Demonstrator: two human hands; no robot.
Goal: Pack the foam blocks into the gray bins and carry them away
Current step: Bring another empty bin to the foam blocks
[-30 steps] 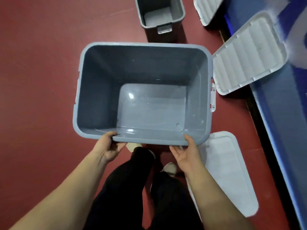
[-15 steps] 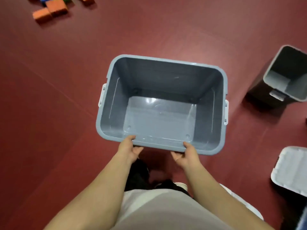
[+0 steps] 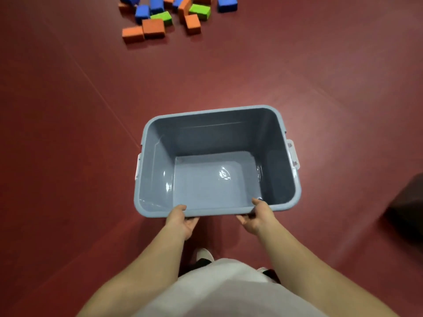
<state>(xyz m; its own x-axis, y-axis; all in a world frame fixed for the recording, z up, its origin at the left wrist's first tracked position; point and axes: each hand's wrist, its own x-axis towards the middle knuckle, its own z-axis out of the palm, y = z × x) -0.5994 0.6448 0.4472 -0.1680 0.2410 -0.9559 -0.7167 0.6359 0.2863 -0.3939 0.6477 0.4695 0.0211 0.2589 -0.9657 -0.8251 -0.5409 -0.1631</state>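
I hold an empty gray bin (image 3: 278, 156) in front of me above the red floor. My left hand (image 3: 182, 219) grips its near rim left of centre, and my right hand (image 3: 258, 216) grips the same rim right of centre. White latches sit on the bin's two short sides. A heap of foam blocks (image 3: 158, 24) in orange, blue and green lies on the floor far ahead, at the top of the view, well apart from the bin.
Red floor (image 3: 68, 156) with a thin seam line runs all around. A dark object (image 3: 407, 207) juts in at the right edge. My white shirt and a shoe (image 3: 204, 253) show below the bin.
I have turned left with the bin in both hands. The second gray bin and the white lids have left the view, and the foam block heap has come in at the top.
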